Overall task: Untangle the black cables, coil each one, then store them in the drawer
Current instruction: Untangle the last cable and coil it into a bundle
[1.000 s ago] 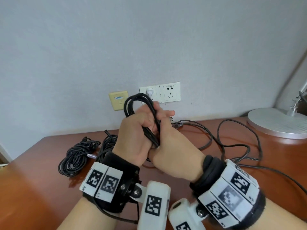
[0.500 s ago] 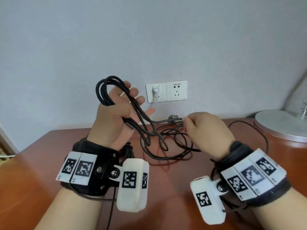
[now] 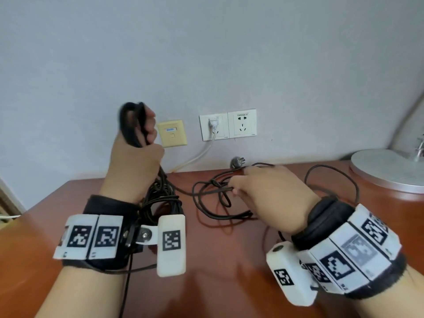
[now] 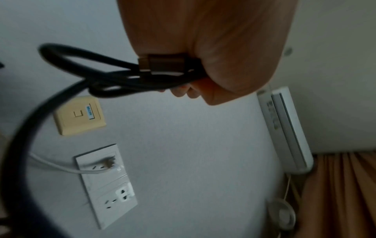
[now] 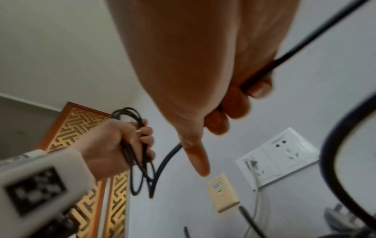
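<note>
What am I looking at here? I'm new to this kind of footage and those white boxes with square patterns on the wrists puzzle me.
No robot here: a person works with bare hands, wearing wrist straps with printed markers and a small white camera on each. The large picture comes from a head-worn camera looking down at a reddish wooden desk; the other two look along each hand from the wrist.

The left hand is raised and grips a bundle of coiled black cable; the left wrist view shows a connector in that bundle. The right hand pinches a strand of the loose black cable still tangled on the desk, whose grey plug lies near the wall. Behind are wall sockets, one with a white plug in it, and a lamp base at right.
</note>
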Demonstrator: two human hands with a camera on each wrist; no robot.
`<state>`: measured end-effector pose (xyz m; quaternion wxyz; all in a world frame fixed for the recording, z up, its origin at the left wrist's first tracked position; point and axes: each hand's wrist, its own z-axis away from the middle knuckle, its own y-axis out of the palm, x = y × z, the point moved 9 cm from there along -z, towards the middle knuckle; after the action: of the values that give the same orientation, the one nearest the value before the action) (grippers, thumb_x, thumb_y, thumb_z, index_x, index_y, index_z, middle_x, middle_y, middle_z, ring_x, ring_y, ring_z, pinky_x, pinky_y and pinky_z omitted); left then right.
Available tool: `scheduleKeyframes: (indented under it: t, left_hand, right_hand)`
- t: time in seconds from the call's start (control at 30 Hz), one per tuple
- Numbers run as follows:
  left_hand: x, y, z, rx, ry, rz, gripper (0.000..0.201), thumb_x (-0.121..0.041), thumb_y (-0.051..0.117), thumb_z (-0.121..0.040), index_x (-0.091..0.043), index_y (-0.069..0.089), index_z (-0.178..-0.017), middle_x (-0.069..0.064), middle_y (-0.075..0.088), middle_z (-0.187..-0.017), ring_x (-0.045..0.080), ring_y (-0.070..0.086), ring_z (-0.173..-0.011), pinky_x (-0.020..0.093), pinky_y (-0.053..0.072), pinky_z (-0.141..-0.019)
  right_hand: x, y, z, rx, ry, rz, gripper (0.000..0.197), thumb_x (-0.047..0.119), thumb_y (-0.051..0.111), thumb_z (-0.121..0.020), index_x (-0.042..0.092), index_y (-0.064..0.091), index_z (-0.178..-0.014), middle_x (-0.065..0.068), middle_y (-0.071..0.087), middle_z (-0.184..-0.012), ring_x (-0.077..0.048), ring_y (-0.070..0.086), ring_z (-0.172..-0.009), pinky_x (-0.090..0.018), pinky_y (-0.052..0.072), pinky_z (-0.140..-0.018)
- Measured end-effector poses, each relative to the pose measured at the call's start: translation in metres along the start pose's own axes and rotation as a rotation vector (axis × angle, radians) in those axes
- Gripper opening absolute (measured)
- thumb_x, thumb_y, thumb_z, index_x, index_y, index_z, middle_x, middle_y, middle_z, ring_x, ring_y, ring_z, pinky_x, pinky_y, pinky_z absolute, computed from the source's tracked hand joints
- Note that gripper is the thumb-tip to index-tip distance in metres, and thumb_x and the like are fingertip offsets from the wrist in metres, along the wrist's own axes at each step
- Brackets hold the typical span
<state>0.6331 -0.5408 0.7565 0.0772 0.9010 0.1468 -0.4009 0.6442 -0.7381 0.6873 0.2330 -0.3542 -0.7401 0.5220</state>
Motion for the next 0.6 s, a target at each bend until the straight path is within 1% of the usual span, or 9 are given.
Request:
scheduleKeyframes:
  t: [0.07,0.13,0.2,0.27,0.37,0.43,0.5,0.57,0.6]
  left_hand:
    - [0.007,0.024,0.007,0.122,0.006,-0.18,0.053,0.01,0.039,-0.06,-0.029,0.051,-0.094,-0.008,0.046,-0.085,0.003,0.041,-0.073,0.015,0.035,-0.065]
    - [0.018,0.051,0.019,0.264,-0.035,-0.234,0.056,0.01,0.041,-0.061,-0.033,0.054,-0.096,-0.006,0.049,-0.088,0.003,0.045,-0.077,0.018,0.037,-0.07]
    - [0.034,0.073,0.03,0.377,-0.162,-0.186,0.054,0.012,0.046,-0.066,-0.028,0.059,-0.1,0.0,0.055,-0.094,0.008,0.049,-0.083,0.02,0.041,-0.073]
    - [0.05,0.085,0.041,0.411,-0.325,-0.08,0.04,0.011,0.056,-0.07,-0.014,0.065,-0.101,0.007,0.061,-0.095,0.017,0.055,-0.087,0.023,0.045,-0.075]
    - [0.068,0.091,0.05,0.389,-0.498,0.064,0.02,-0.024,0.07,-0.068,-0.008,0.066,-0.079,0.01,0.054,-0.073,0.024,0.046,-0.072,0.039,0.034,-0.072]
    - [0.068,0.099,0.057,0.435,-0.559,0.191,0.036,-0.052,0.06,-0.083,-0.019,0.067,-0.073,0.005,0.048,-0.069,0.019,0.039,-0.065,0.036,0.031,-0.065]
    - [0.063,0.112,0.063,0.546,-0.562,0.287,0.049,-0.073,0.057,-0.077,-0.025,0.068,-0.077,0.004,0.045,-0.073,0.015,0.037,-0.065,0.031,0.03,-0.062]
    - [0.055,0.121,0.071,0.685,-0.518,0.301,0.053,-0.072,0.071,-0.068,-0.021,0.067,-0.085,0.009,0.044,-0.077,0.017,0.037,-0.069,0.03,0.031,-0.063]
    - [0.055,0.123,0.073,0.727,-0.502,0.266,0.047,-0.056,0.08,-0.066,-0.016,0.066,-0.086,0.01,0.045,-0.078,0.02,0.037,-0.072,0.031,0.032,-0.065]
  right_hand:
    - [0.019,-0.012,-0.003,-0.11,-0.114,0.004,0.016,0.021,0.056,-0.091,0.037,0.056,-0.092,0.008,0.044,-0.082,-0.017,0.037,-0.08,-0.033,0.019,-0.075]
    - [0.029,-0.026,-0.002,-0.276,-0.189,-0.093,0.014,0.021,0.06,-0.086,0.034,0.063,-0.082,0.011,0.04,-0.075,-0.015,0.033,-0.076,-0.034,0.022,-0.074]
    - [0.026,-0.038,0.001,-0.426,-0.191,-0.125,0.021,0.029,0.047,-0.089,0.03,0.066,-0.08,0.014,0.034,-0.074,-0.013,0.033,-0.073,-0.032,0.025,-0.07]
    - [0.021,-0.042,0.001,-0.45,-0.158,-0.126,0.031,0.034,0.038,-0.092,0.026,0.066,-0.084,0.014,0.033,-0.076,-0.015,0.036,-0.071,-0.031,0.027,-0.069]
    - [0.007,-0.043,0.0,-0.421,-0.09,-0.212,0.034,0.039,0.034,-0.093,0.026,0.065,-0.091,0.014,0.043,-0.075,-0.016,0.043,-0.074,-0.033,0.038,-0.068]
    - [0.001,-0.042,0.0,-0.404,-0.055,-0.284,0.033,0.041,0.035,-0.094,0.026,0.064,-0.091,0.011,0.052,-0.076,-0.017,0.049,-0.077,-0.036,0.043,-0.071]
    - [-0.004,-0.043,0.0,-0.421,-0.028,-0.359,0.029,0.039,0.041,-0.094,0.023,0.064,-0.088,0.011,0.053,-0.076,-0.014,0.049,-0.077,-0.036,0.044,-0.07]
    - [-0.007,-0.048,0.002,-0.463,0.006,-0.405,0.031,0.042,0.044,-0.091,0.019,0.062,-0.084,0.012,0.049,-0.074,-0.011,0.046,-0.072,-0.033,0.04,-0.066]
    - [-0.008,-0.049,0.002,-0.473,0.033,-0.431,0.033,0.046,0.047,-0.09,0.018,0.061,-0.079,0.011,0.049,-0.072,-0.011,0.045,-0.07,-0.032,0.039,-0.064]
